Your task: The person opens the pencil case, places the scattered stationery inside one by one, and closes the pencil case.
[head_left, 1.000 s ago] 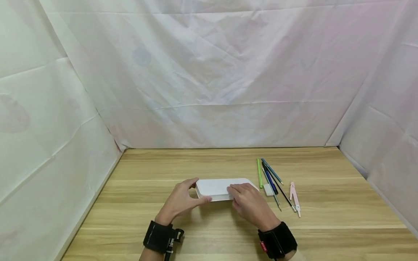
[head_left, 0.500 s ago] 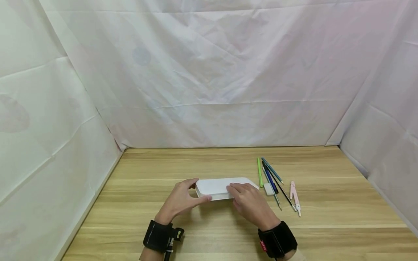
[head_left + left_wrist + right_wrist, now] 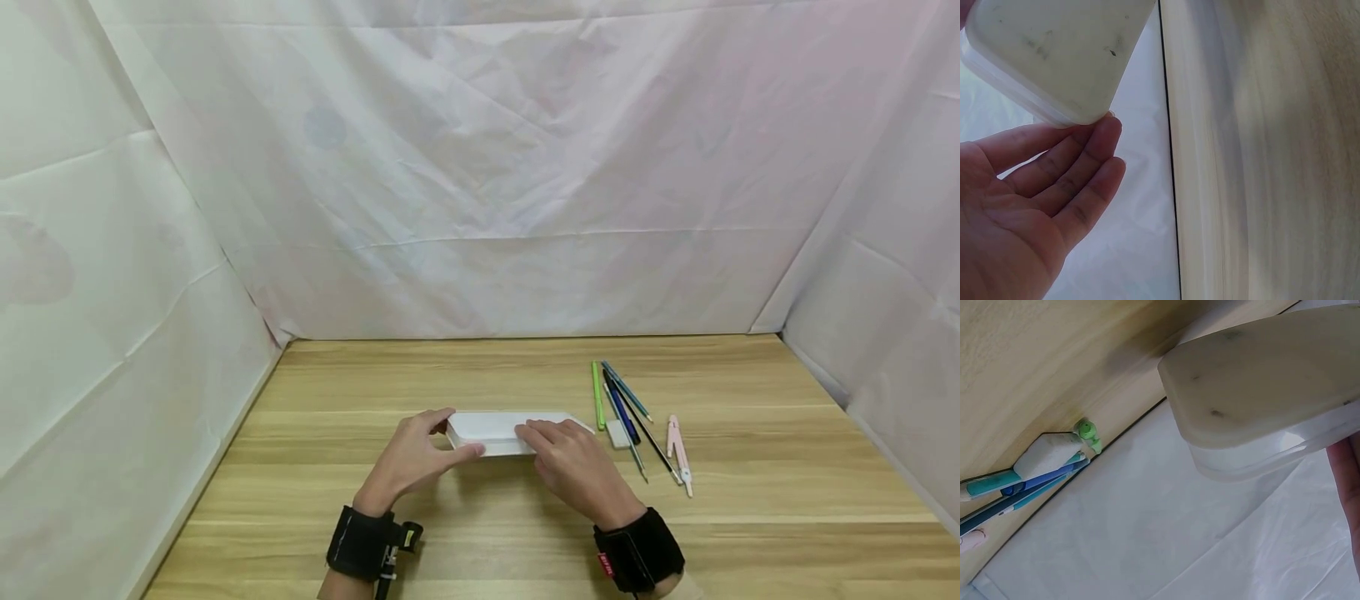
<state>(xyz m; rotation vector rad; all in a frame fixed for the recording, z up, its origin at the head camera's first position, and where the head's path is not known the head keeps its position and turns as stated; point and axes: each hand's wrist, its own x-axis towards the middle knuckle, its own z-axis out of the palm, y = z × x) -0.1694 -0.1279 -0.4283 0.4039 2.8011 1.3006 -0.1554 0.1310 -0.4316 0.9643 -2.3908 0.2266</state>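
Observation:
A white, lidded plastic pencil box [image 3: 491,426] is held level in front of me, raised over the table. My left hand [image 3: 411,460] grips its left end, thumb on the near side and fingers behind. At the near long edge, toward the right, the curled fingers of my right hand [image 3: 579,468] pinch the lid's rim. In the left wrist view, fingertips of the left hand [image 3: 1047,194] touch a corner of the box's scuffed underside [image 3: 1066,59]. The right wrist view shows the box's rounded end [image 3: 1260,394], with the right hand's fingers [image 3: 1349,481] mostly cut off.
Right of the box lie a green pen [image 3: 597,396], a white eraser [image 3: 618,434], a blue pen [image 3: 624,417], several pencils [image 3: 632,397] and a pink drawing compass [image 3: 678,454]. White cloth [image 3: 480,167] hangs behind the wooden table [image 3: 300,517] and along its sides.
The box's top has tipped slightly, so more of its near side shows. My right fingertips have shifted a little left along the edge. The pens and compass lie as before.

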